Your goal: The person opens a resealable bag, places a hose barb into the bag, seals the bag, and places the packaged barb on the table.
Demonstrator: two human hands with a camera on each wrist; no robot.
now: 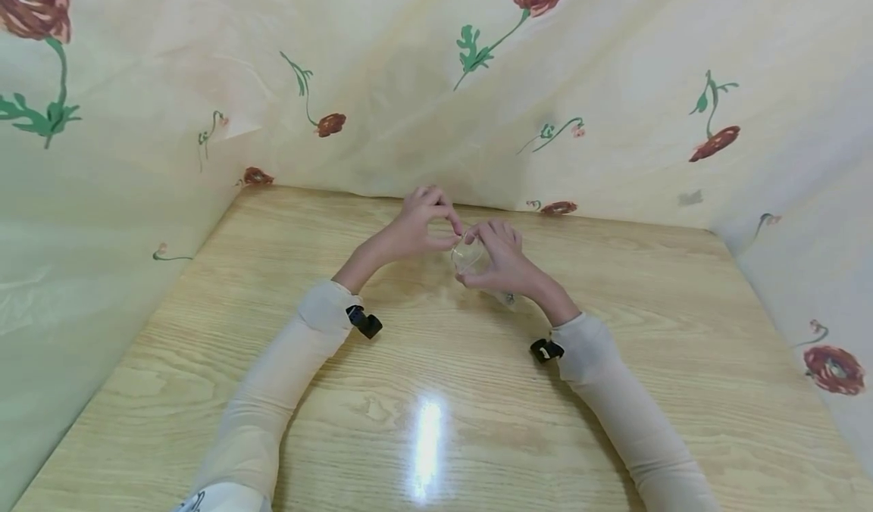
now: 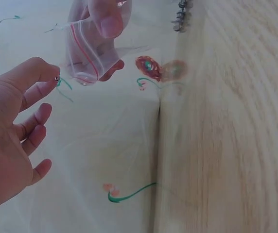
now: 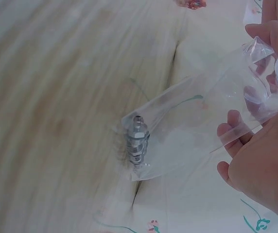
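A clear zip-lock bag [image 3: 192, 128] with a red line along its seal is held by my right hand [image 1: 506, 262], its mouth spread round between thumb and fingers. At the bottom of the bag lie several small silvery metal parts [image 3: 137, 141], stacked in a row, which look like nuts or similar hardware. Just left of the bag's mouth is my left hand [image 1: 417, 228], thumb and forefinger pinched together. Between these fingertips shows a tiny shiny metal piece [image 2: 57, 78], mostly hidden and too small to name. The left hand's other fingers are loosely bent.
A wood-grain table [image 1: 423, 360] lies under both arms. Flowered cream sheeting [image 1: 409, 118] rises behind it and on both sides. Each wrist wears a black strap-on camera, such as the left one [image 1: 364, 321]. Light glares off the table's near part.
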